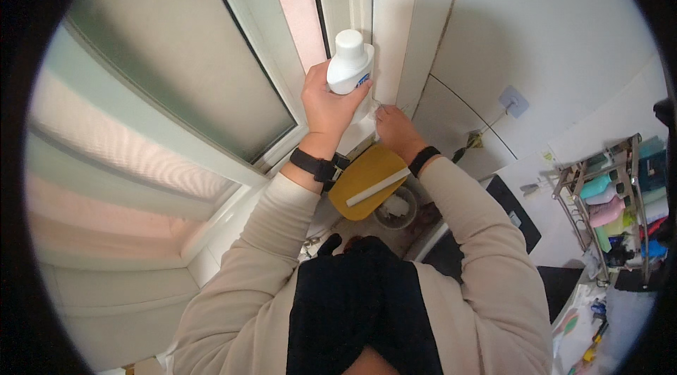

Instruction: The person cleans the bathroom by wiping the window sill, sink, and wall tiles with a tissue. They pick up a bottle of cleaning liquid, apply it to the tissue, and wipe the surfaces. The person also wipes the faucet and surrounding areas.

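Observation:
My left hand [326, 108] is wrapped around a white plastic bottle [350, 70] with a white cap and a small blue label. The bottle stands upright in front of the window frame's corner. Just right of it and lower, my right hand [399, 129] has its fingers pinched together beside the wall edge. Thin wire-like strands show at those fingertips, too fine to name. Dark bands circle both wrists.
Sliding window panes [190, 57] fill the left side. Below my hands are a yellow board [358, 181] with a white strip [378, 187] across it and a round tub [396, 209]. On the tiled right wall are an adhesive hook [514, 101] and a metal rack [564, 195] of bottles.

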`<state>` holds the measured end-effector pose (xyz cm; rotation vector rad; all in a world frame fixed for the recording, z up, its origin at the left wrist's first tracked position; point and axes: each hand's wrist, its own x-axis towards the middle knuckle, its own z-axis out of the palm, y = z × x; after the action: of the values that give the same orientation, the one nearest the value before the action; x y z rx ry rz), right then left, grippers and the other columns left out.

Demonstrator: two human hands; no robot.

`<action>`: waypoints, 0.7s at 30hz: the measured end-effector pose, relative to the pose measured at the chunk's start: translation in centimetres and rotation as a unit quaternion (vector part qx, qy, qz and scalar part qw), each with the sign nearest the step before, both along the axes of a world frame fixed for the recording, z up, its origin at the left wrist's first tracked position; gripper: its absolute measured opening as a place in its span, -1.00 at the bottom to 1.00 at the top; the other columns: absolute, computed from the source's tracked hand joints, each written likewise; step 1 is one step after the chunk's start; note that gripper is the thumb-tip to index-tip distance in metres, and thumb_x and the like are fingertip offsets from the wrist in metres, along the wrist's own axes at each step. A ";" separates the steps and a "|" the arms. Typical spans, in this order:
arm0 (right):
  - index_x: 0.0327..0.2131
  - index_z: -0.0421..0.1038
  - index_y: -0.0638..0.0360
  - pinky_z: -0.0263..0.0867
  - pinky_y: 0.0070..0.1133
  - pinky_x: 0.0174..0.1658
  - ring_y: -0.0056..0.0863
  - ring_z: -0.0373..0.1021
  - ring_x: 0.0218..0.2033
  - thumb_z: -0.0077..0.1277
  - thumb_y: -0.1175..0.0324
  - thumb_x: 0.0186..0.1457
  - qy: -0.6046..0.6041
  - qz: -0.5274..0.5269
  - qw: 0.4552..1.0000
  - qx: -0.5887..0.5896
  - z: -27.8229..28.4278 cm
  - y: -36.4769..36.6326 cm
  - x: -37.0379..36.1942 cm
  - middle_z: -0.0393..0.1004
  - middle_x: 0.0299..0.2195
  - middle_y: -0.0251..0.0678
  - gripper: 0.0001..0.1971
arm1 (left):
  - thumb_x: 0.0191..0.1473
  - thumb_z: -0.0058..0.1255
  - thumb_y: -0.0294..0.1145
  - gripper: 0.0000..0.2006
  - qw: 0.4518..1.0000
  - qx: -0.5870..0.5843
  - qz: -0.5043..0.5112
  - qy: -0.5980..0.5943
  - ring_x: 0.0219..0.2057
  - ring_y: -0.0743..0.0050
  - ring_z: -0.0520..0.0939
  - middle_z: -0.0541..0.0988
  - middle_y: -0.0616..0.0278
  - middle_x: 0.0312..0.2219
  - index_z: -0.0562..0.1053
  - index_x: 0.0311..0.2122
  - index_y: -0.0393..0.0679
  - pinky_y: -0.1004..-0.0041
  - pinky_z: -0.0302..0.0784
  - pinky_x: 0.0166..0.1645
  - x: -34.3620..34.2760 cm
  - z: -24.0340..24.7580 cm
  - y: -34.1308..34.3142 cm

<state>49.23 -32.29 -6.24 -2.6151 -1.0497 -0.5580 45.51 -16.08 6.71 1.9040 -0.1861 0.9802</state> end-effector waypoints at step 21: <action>-0.25 0.44 0.34 0.29 -0.63 -0.19 -0.56 0.40 -0.27 0.07 0.45 -0.04 0.302 -0.036 0.707 0.638 0.5 -6.4 0.2 0.50 -0.37 -0.34 -0.75 | -0.33 0.39 -0.26 -0.29 0.989 0.016 -0.035 0.141 -0.14 0.20 0.51 0.48 0.00 -0.18 0.30 -0.04 -0.32 0.33 0.42 -0.04 2.9 -4.1 -1.5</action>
<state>49.40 -38.74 -5.74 -1.3513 -0.1310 -0.2148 48.42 -17.61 2.65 2.0267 -0.1020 0.6567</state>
